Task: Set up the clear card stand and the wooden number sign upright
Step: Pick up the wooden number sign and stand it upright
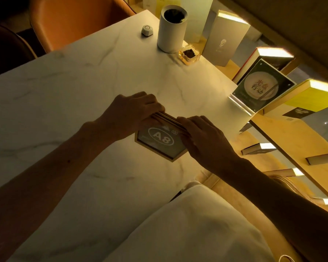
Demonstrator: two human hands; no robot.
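Both hands [133,112] [203,135] grip the wooden number sign [159,142]; tilted on the slick tabletop [83,82], it could slide

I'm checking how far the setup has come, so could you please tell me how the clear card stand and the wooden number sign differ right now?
The clear card stand stands upright at the table's right edge with no hand on it; the wooden number sign is tilted and gripped at its top by the left hand and right hand. The stand is rectangular and transparent with a dark card; the sign is hexagonal, wood-framed, reading A8. Both rest on the table.
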